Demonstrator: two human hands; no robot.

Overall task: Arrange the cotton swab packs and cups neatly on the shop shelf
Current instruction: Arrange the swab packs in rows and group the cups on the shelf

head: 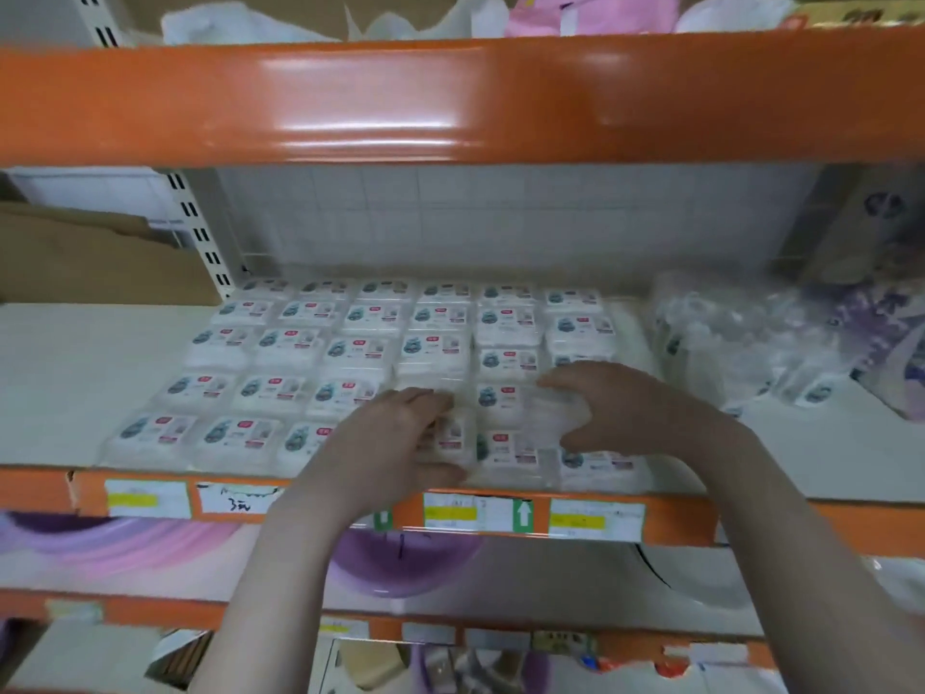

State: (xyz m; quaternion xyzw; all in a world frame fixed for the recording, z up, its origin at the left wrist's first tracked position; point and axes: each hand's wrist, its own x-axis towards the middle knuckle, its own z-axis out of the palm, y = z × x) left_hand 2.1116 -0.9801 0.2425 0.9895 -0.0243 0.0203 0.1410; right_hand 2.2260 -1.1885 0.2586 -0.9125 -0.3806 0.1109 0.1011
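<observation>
White cotton swab packs [280, 343] with small printed labels lie flat in several neat rows on the white shop shelf [60, 383]. My left hand [395, 438] rests on a pack in the front rows, fingers curved over it and thumb at its front edge. My right hand [620, 408] grips a clear-wrapped pack [555, 413] just above the packs at the right end of the front rows. To the right lies a heap of clear plastic cups [726, 338] in wrapping, loosely piled on the shelf.
An orange shelf beam [450, 97] hangs close above. The orange front edge [675, 518] carries price labels. Purple printed packaging [881, 338] sits at the far right, brown cardboard [90, 257] at the far left. Purple basins [400, 563] fill the shelf below.
</observation>
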